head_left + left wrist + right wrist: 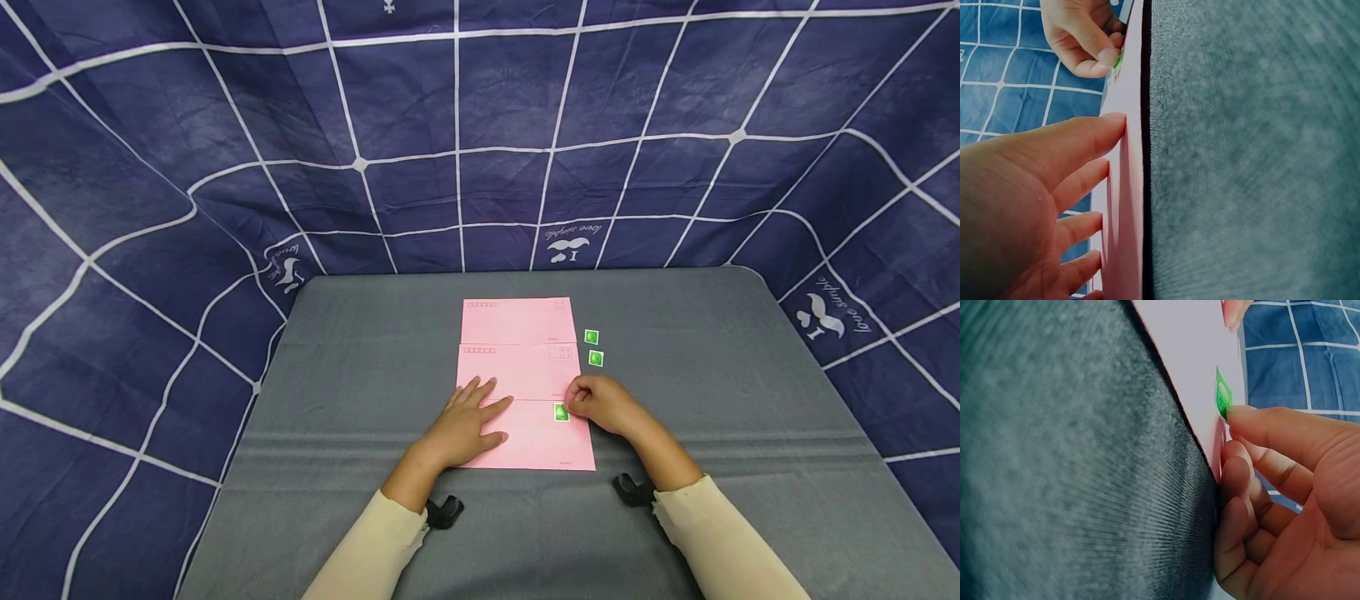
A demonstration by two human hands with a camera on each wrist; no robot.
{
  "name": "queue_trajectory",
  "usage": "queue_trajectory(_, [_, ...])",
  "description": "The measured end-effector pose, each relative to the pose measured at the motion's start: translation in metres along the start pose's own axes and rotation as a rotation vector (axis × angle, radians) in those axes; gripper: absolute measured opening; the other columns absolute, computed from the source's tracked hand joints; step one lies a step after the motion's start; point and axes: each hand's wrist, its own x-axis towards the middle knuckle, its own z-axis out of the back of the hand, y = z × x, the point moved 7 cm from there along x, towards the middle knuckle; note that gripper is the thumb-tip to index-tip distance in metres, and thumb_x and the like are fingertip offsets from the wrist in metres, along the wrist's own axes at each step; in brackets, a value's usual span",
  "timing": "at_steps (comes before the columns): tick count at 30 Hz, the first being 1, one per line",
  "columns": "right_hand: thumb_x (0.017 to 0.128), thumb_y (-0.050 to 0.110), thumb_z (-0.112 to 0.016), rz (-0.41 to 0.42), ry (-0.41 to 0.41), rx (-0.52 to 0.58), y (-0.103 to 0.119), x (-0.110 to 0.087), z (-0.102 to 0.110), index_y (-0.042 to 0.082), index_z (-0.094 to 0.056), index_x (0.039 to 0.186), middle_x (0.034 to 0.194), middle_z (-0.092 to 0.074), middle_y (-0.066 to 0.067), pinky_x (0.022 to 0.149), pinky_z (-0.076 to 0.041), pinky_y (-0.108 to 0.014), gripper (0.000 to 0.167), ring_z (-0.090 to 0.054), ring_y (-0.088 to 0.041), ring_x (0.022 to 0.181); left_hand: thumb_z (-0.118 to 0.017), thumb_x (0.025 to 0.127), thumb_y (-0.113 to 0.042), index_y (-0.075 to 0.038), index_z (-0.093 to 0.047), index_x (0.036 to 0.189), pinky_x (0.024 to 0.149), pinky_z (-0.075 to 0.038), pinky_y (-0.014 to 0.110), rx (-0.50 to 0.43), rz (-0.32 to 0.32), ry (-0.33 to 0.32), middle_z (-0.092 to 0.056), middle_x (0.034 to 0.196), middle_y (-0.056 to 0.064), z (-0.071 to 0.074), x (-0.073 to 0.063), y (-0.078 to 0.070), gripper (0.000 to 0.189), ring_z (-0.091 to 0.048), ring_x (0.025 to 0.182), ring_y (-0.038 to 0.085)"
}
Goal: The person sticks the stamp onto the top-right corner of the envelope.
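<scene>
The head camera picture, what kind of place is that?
Probably a little screened-off tabletop workspace: a navy cloth with white grid lines hangs behind and on both sides of a gray-topped table, where pink envelopes lie. The room beyond isn't visible.

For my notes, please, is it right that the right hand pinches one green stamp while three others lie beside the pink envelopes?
Not quite: the head view shows two other stamps, not three, beside the pink envelopes; the right hand does pinch one green stamp.
</scene>
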Motion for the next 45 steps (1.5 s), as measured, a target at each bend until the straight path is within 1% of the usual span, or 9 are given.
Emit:
queue_trajectory(5, [0.085, 0.004, -0.071, 0.003, -0.01, -0.009, 0.0017, -0.0008, 0.0003, 0.009, -0.067, 0.082, 0.072, -0.059, 0.0, 0.062, -0.041, -0.022, 0.008, -0.052, -0.013, 0.067, -0.064, 0.098, -0.036, -0.019, -0.05, 0.151, 0.124, -0.016, 0.064, -0.002, -0.001, 0.0, -0.029, 0.166, 0.016, 0.0001, 0.0004, 0.0001, 0.057, -0.016, 0.156, 0.042])
queue_trajectory(10, [0.085, 0.003, -0.071, 0.001, -0.016, -0.013, 0.0021, -0.0012, -0.0005, 0.007, -0.067, 0.084, 0.073, -0.059, -0.001, 0.061, -0.041, -0.022, 0.005, -0.052, -0.013, 0.067, -0.064, 0.098, -0.036, -0.02, -0.05, 0.151, 0.124, -0.016, 0.064, 0.002, -0.003, -0.002, -0.029, 0.166, 0.015, 0.0004, 0.0004, -0.0003, 0.057, -0.017, 0.156, 0.042])
queue_trajectory(15, [0.086, 0.004, -0.072, -0.007, -0.018, 0.001, 0.001, -0.0012, -0.0018, 0.005, -0.067, 0.087, 0.074, -0.06, -0.002, 0.06, -0.041, -0.022, 0.004, -0.052, -0.013, 0.068, -0.064, 0.098, -0.036, -0.02, -0.05, 0.151, 0.124, -0.016, 0.064, 0.005, -0.003, -0.004, -0.029, 0.166, 0.015, 0.0002, 0.0005, 0.0001, 0.058, -0.017, 0.156, 0.042])
queue_trajectory(21, [0.087, 0.006, -0.073, -0.015, -0.022, 0.016, 0.0004, -0.0016, -0.0012, 0.005, -0.066, 0.088, 0.075, -0.06, -0.003, 0.06, -0.041, -0.022, 0.006, -0.052, -0.012, 0.067, -0.064, 0.097, -0.035, -0.02, -0.05, 0.151, 0.123, -0.018, 0.064, 0.007, -0.002, -0.007, -0.03, 0.166, 0.016, 0.0006, 0.0006, -0.0003, 0.057, -0.018, 0.156, 0.043])
queue_trajectory(25, [0.088, 0.007, -0.07, -0.016, -0.034, 0.005, 0.0002, -0.002, 0.0, 0.004, -0.066, 0.089, 0.075, -0.06, -0.001, 0.06, -0.041, -0.021, 0.005, -0.052, -0.011, 0.066, -0.063, 0.098, -0.036, -0.02, -0.05, 0.151, 0.123, -0.017, 0.064, 0.013, 0.004, -0.004, -0.029, 0.166, 0.015, 0.0002, 0.0002, -0.0005, 0.057, -0.018, 0.156, 0.042])
queue_trajectory(28, [0.091, 0.008, -0.067, -0.023, -0.047, -0.012, 0.0006, -0.0028, 0.0012, 0.006, -0.066, 0.088, 0.073, -0.059, 0.0, 0.061, -0.04, -0.021, 0.003, -0.051, -0.011, 0.066, -0.063, 0.097, -0.036, -0.02, -0.05, 0.151, 0.124, -0.018, 0.063, 0.018, 0.01, -0.005, -0.03, 0.166, 0.015, -0.0003, 0.0, -0.0004, 0.058, -0.018, 0.156, 0.041])
queue_trajectory(32, [0.094, 0.009, -0.064, -0.03, -0.057, -0.03, 0.0014, -0.0039, 0.0014, 0.008, -0.067, 0.089, 0.072, -0.056, 0.001, 0.063, -0.038, -0.021, 0.006, -0.051, -0.011, 0.067, -0.064, 0.097, -0.037, -0.021, -0.051, 0.15, 0.123, -0.018, 0.063, 0.004, 0.02, -0.014, -0.031, 0.166, 0.014, 0.0009, -0.0004, -0.0008, 0.058, -0.019, 0.156, 0.041])
queue_trajectory(37, [0.095, 0.01, -0.064, -0.015, -0.057, -0.015, 0.003, -0.0054, 0.0002, 0.007, -0.066, 0.09, 0.072, -0.055, 0.001, 0.062, -0.037, -0.022, 0.006, -0.05, -0.012, 0.068, -0.065, 0.097, -0.036, -0.02, -0.052, 0.149, 0.123, -0.02, 0.063, 0.001, 0.033, -0.03, -0.034, 0.164, 0.014, 0.0024, -0.0003, -0.0013, 0.056, -0.022, 0.155, 0.04])
queue_trajectory(45, [0.095, 0.011, -0.063, -0.001, -0.066, -0.012, 0.0064, -0.0072, 0.0006, 0.007, -0.067, 0.091, 0.07, -0.054, 0.002, 0.062, -0.036, -0.022, 0.007, -0.05, -0.012, 0.065, -0.064, 0.097, -0.038, -0.02, -0.055, 0.147, 0.12, -0.028, 0.058, 0.069, 0.082, -0.089, -0.044, 0.159, 0.009, 0.0043, 0.0064, 0.0003, 0.054, -0.033, 0.15, 0.035])
